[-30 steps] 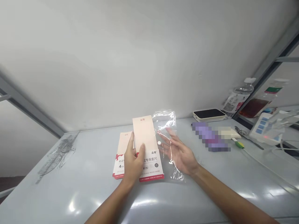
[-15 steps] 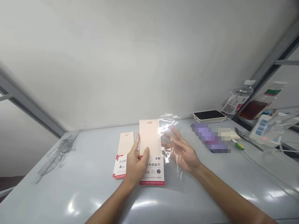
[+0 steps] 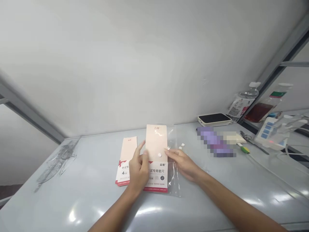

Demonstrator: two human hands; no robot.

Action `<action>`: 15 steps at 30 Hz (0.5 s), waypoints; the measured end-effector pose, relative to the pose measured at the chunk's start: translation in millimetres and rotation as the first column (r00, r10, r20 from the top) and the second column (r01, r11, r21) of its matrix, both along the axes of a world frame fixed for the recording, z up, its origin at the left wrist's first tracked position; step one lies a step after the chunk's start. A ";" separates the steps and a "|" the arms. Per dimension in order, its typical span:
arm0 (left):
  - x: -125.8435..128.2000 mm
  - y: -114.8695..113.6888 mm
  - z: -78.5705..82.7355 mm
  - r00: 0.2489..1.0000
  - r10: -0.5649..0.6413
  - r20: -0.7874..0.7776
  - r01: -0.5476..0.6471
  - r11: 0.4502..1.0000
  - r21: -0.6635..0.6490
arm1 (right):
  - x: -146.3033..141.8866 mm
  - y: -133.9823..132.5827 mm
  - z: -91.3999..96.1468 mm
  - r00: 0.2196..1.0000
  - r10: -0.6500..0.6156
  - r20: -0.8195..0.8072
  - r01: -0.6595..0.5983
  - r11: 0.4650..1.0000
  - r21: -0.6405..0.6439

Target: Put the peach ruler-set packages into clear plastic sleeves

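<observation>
Left hand [image 3: 138, 170] pinches the ruler-set card [image 3: 156, 141] over the clear snap-button bag [image 3: 174, 180]; right hand [image 3: 182, 164] grasps the bag's edge, apparently to steady it.

The ruler-set packet [image 3: 156, 143] is pale peach with a red bottom band; the counter [image 3: 72, 199] is pale grey; the pixelated thing [image 3: 214, 145] looks roughly purple.

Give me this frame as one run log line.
left hand: against ruler set packet | right hand: at clear plastic bag | nearby: second packet | surface: table
</observation>
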State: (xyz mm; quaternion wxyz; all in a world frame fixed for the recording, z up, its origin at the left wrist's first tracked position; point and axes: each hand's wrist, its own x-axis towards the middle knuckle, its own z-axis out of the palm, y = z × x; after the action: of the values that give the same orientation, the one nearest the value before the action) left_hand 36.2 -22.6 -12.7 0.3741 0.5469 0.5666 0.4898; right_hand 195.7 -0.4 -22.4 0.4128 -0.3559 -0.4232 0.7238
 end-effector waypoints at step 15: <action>-5.4 13.7 4.4 0.893 -0.288 0.345 0.341 0.935 -0.102 | 3.3 -0.9 5.7 1.000 0.011 -0.001 -0.011 0.997 0.083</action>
State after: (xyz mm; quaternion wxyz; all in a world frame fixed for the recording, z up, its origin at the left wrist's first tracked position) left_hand 30.8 -9.0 -8.3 0.5794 0.5114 0.4385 0.4588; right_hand 199.0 -1.3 -16.7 0.4235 -0.3357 -0.4544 0.7081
